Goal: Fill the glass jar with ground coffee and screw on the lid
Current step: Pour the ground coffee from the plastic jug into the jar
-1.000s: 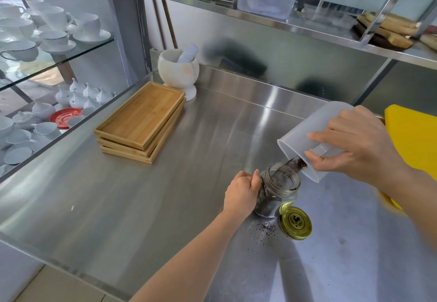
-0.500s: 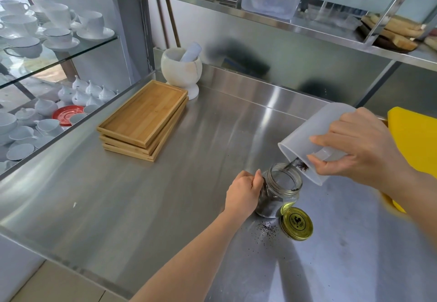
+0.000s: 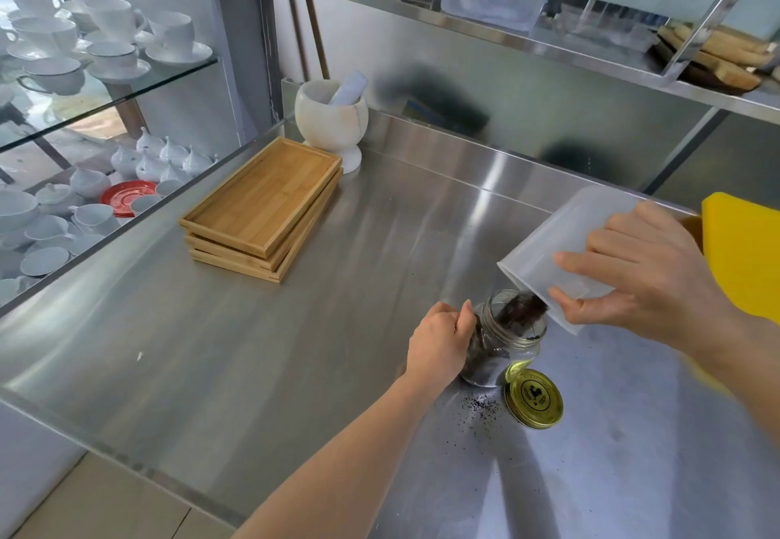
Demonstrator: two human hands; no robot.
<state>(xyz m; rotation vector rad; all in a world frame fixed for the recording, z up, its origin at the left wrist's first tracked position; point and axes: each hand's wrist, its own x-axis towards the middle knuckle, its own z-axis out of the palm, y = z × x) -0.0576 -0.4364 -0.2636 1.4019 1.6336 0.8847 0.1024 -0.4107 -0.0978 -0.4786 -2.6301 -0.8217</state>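
Observation:
A small glass jar (image 3: 496, 355) stands upright on the steel counter, partly filled with dark ground coffee. My left hand (image 3: 441, 342) grips its left side. My right hand (image 3: 641, 276) holds a translucent plastic container (image 3: 561, 238) tilted down over the jar's mouth. A clump of ground coffee (image 3: 521, 311) slides from the container's rim into the jar. The gold lid (image 3: 534, 398) lies flat on the counter just right of the jar's base. A few spilled grounds (image 3: 481, 405) dot the counter in front of the jar.
Stacked bamboo trays (image 3: 264, 205) lie at the counter's back left, beside a white mortar and pestle (image 3: 331, 118). A yellow object (image 3: 747, 255) sits at the right edge. Glass shelves of white cups (image 3: 101, 40) stand to the left. A steel shelf (image 3: 485, 27) runs overhead.
The container has tipped slightly further and a larger clump of coffee now falls into the jar. My left hand and the jar have stayed put.

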